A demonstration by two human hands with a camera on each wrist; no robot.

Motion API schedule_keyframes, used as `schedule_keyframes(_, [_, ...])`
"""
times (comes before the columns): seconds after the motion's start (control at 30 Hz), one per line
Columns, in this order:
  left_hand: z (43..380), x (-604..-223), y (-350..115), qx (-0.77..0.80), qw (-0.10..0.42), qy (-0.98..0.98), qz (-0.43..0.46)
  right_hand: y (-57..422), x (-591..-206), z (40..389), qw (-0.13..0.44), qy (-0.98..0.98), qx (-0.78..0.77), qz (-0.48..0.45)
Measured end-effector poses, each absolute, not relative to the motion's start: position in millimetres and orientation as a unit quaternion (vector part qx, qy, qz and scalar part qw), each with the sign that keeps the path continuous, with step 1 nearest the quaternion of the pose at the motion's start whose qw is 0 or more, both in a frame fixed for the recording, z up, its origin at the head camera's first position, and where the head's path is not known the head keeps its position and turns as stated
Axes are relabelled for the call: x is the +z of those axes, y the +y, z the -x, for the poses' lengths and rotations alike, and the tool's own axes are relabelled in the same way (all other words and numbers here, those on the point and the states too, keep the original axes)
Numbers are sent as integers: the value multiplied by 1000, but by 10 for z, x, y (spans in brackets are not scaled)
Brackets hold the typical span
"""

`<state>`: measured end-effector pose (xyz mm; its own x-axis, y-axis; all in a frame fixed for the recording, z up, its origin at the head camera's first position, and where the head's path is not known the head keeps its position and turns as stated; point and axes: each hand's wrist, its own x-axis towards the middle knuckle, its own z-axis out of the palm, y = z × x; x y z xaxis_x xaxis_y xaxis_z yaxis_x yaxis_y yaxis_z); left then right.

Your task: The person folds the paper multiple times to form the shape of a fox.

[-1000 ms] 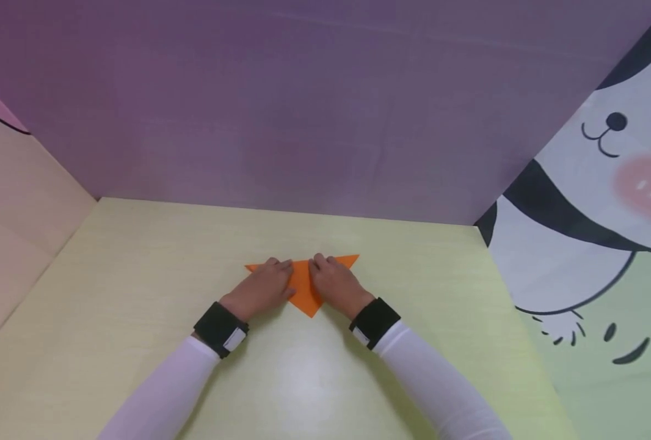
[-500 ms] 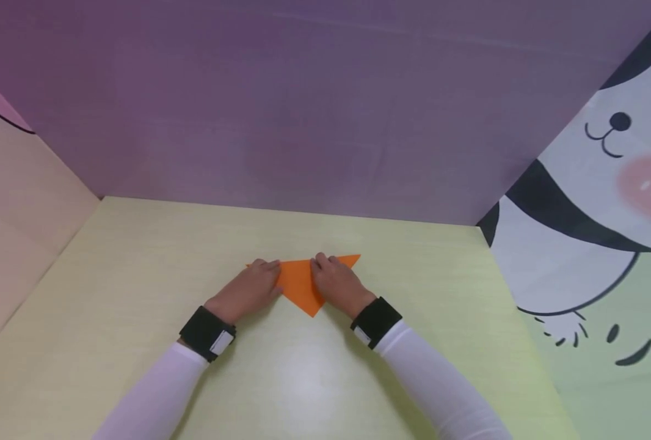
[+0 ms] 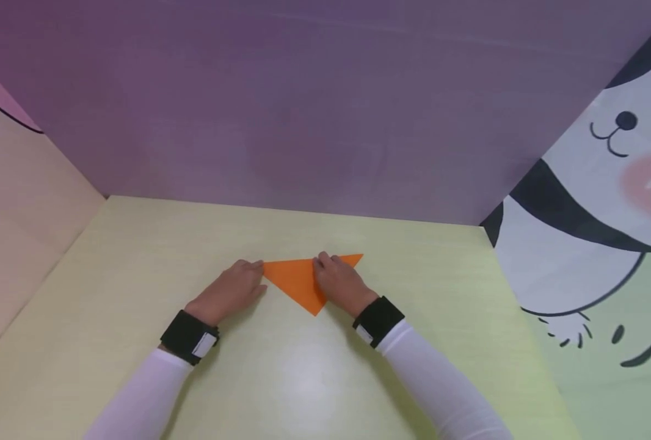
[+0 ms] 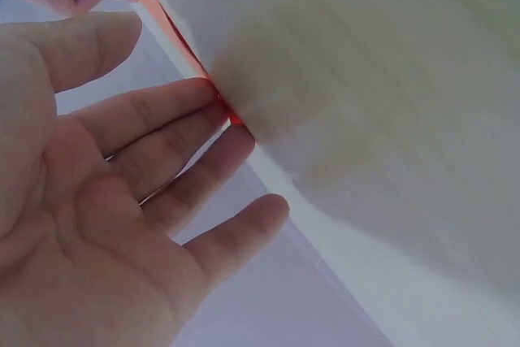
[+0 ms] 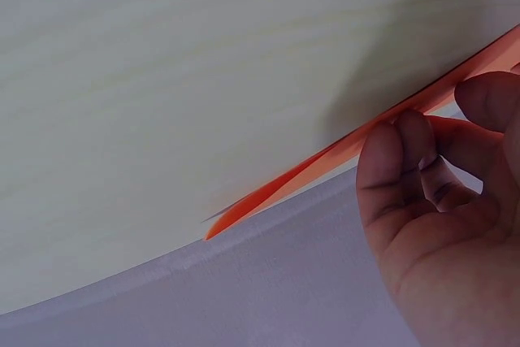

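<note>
1. Head view shows the orange paper (image 3: 295,282) folded into a triangle on the bench (image 3: 303,379), long edge away from us, point towards us. Our left hand (image 3: 229,293) is at its left corner; our right hand (image 3: 344,284) lies across it, nearer the right corner.

2. Our left grip is released: the fingers (image 4: 231,152) are extended, their tips touching the corner without clasping it. If they push sideways rather than down, we judge that the corner could buckle or turn under.

3. Our right grip is clenched on the paper, bent fingers (image 5: 380,152) and thumb holding it against the bench. Should that hold ease while the left hand drags, the whole triangle could skid and its layers slip out of line.

4. Beyond those fingers, the right wrist view shows the layers apparently parted towards the free tip. Pressed in that state, we think, it may take a crooked second crease.

5. Our right hand hides part of the long edge, so we could miss a misalignment there.
</note>
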<state>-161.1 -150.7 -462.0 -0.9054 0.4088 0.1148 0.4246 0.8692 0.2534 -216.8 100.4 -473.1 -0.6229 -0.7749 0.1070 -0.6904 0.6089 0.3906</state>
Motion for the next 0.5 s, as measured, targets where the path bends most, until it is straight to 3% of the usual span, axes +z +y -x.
schedule_keyframes(0.5, [1555,-4630,-1588,-143,9,-974,175,1045,-4718,2198,123,-886,-168,-415])
